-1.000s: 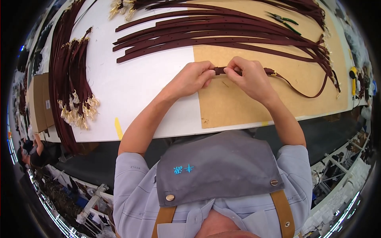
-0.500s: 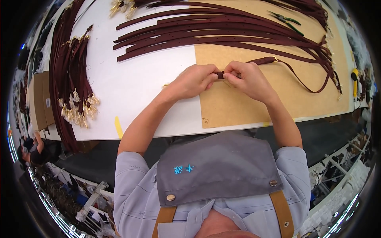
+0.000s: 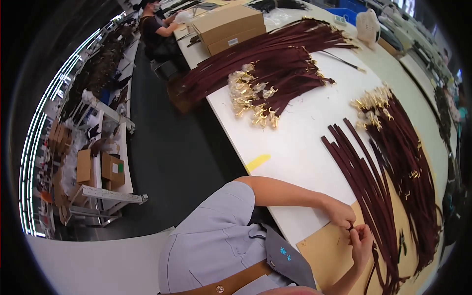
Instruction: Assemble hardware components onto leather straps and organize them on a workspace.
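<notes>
Far left, beside the dark aisle: brown cartons on a low white shelf, one bearing a pale square label. Top centre: a long flat cardboard box with a small white label on its side, set at the far end of the white table. A short yellow tape strip lies near the table's near edge.

Further right: heaps of dark maroon straps with gold clasps, then a fan of plain maroon straps running onto a tan board.

Left hand and right hand meet over the board at the near table edge. Fingertips of both are pressed together, pinching the end of one maroon strap; the strap trails down and off toward the lower rim.

The pinched end is tiny; any hardware on it cannot be made out. The right forearm is cut off by the lower edge. A second person at top is partly hidden.
</notes>
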`<move>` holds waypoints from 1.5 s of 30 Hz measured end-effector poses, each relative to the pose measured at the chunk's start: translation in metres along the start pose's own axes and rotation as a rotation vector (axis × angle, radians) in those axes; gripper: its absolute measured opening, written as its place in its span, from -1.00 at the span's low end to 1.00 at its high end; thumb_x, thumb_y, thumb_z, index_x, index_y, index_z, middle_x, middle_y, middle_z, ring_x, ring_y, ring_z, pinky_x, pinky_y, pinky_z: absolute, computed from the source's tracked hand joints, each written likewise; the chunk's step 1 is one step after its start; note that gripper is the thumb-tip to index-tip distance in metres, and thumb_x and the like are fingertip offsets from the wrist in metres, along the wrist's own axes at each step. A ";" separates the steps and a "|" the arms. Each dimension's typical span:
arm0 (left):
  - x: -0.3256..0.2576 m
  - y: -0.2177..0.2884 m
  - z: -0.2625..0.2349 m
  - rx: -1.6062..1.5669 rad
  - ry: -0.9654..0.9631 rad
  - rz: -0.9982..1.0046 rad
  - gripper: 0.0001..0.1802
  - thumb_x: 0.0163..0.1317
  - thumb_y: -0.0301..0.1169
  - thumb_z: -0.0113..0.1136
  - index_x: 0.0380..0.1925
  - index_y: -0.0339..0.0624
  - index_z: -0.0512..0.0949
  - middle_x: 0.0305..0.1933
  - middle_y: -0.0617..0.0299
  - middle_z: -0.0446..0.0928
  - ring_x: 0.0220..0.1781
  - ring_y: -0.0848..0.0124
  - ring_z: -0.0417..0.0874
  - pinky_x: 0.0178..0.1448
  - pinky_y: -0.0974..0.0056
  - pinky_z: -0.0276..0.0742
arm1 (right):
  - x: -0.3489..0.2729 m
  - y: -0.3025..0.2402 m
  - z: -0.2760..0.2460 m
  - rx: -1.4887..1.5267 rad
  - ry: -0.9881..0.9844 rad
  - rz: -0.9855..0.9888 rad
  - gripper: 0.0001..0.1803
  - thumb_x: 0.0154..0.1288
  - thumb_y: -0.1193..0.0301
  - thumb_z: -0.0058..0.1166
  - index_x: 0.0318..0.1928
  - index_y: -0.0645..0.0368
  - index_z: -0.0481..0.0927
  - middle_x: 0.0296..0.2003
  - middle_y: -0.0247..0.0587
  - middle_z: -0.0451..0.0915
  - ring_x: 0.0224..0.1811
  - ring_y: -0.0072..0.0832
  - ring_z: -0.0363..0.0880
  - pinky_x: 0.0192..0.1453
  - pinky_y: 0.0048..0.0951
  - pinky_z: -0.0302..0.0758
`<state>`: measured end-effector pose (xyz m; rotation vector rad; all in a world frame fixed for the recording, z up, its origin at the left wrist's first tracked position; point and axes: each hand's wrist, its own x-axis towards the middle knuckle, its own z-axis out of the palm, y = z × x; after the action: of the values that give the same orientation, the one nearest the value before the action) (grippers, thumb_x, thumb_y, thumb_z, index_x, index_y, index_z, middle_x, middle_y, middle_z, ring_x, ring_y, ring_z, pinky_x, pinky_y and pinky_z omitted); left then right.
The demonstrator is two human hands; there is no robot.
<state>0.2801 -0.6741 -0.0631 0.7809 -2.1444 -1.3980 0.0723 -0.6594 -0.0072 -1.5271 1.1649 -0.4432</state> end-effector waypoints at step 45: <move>-0.011 0.017 -0.085 -0.119 0.101 -0.345 -0.84 0.23 -0.53 0.13 -0.19 -0.27 0.48 -0.62 0.53 0.14 -0.53 0.70 0.12 -0.44 0.47 0.09 | 0.014 0.031 -0.065 0.006 -0.041 0.044 -0.73 0.16 0.38 0.32 -0.20 0.27 0.59 -0.43 -0.47 0.50 -0.32 -0.70 0.38 -0.19 -0.58 0.37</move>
<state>0.3392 -0.7174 -0.0164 1.1902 -1.8932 -1.5989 0.0136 -0.7027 -0.0188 -1.4957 1.1622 -0.3842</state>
